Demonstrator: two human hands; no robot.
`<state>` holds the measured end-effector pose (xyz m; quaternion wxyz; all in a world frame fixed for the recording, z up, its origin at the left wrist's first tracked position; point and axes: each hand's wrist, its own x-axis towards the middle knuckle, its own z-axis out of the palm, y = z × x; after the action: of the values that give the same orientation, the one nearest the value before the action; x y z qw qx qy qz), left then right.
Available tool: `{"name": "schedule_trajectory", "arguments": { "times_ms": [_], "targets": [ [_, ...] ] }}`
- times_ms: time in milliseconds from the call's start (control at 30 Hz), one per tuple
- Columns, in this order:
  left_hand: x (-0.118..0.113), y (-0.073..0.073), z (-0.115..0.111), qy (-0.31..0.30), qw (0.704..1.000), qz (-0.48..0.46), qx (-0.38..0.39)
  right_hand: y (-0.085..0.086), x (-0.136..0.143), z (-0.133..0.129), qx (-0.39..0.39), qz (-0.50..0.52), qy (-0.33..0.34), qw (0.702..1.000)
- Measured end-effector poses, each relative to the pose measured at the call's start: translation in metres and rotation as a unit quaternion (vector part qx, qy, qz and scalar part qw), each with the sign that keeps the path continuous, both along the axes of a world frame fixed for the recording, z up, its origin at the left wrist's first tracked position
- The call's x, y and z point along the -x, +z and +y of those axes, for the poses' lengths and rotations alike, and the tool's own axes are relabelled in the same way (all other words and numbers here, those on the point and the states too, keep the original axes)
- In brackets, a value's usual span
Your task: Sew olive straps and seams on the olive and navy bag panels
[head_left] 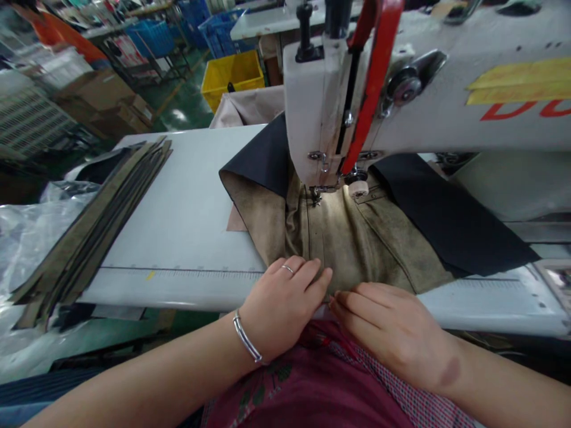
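Observation:
A brown, mottled garment piece [339, 238] with dark lining lies under the needle area of a white sewing machine [307, 119]. My left hand [288, 300], with a ring and a silver bangle, has its fingers closed on the front edge of the piece. Close beside it, my right hand [386, 324] pinches the same edge near the table's front. Both sets of fingertips almost meet. The dark lining [446, 214] is turned up at the right, and another dark flap is folded over at the left.
Long brown and dark strips [102, 220] are stacked at the left end of the white table [178, 196], beside clear plastic [66, 202]. Beyond stand a yellow bin [234, 74], blue crates [154, 35], cardboard boxes [100, 95] and a person in orange [62, 35].

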<state>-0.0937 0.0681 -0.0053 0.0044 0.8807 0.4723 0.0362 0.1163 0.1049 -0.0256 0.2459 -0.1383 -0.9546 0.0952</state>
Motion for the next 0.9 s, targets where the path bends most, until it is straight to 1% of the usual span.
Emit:
{"name": "schedule_trajectory", "arguments": {
  "times_ms": [100,267,600,900],
  "targets": [
    [0.000,-0.001,0.000,-0.002,1.000,0.001,0.003,0.000,0.000,0.001,0.004,-0.006,0.006,1.000],
    [0.001,-0.001,0.008,0.001,1.000,0.004,-0.001,0.001,0.000,0.008,0.011,-0.011,0.012,1.000],
    [0.007,-0.006,0.030,-0.001,1.000,0.019,-0.024,-0.002,0.005,0.032,-0.011,-0.035,0.003,0.999],
    [0.015,-0.008,0.050,-0.010,0.998,0.017,-0.052,-0.001,0.013,0.053,-0.036,-0.051,0.006,0.998]
  ]
}}
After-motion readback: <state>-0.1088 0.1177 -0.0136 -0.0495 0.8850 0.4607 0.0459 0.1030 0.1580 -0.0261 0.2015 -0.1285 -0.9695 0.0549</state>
